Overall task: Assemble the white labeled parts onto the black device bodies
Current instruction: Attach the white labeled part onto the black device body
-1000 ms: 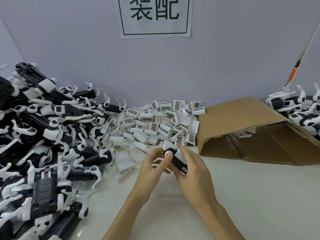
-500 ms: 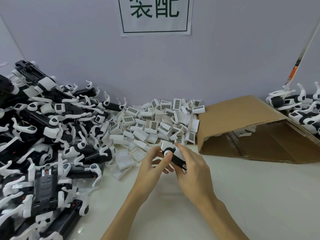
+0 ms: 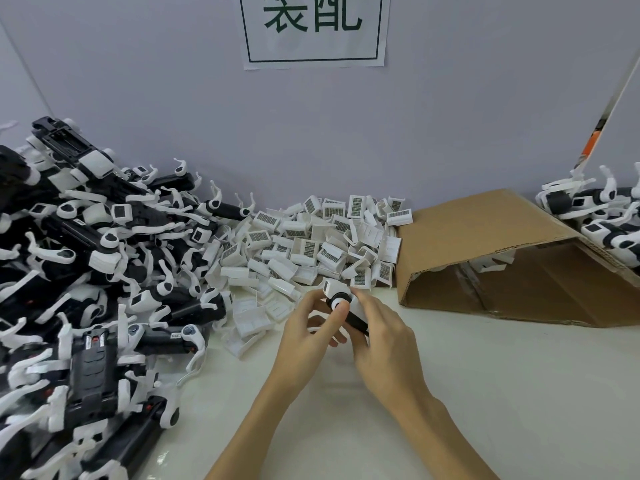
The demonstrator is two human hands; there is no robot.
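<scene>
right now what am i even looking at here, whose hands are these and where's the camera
There is no machine here. A person wears a camera on the head, which looks forward and down, so you see that person's own two hands. The left hand and the right hand both hold one device, black with a white part at its far end, above a pale table. On the left lies a heap of black bodies. Behind the hands is a pile of white labeled parts with barcodes. To the right a cardboard box lies on its side, with more devices beyond it. A paper sign hangs on the wall.
</scene>
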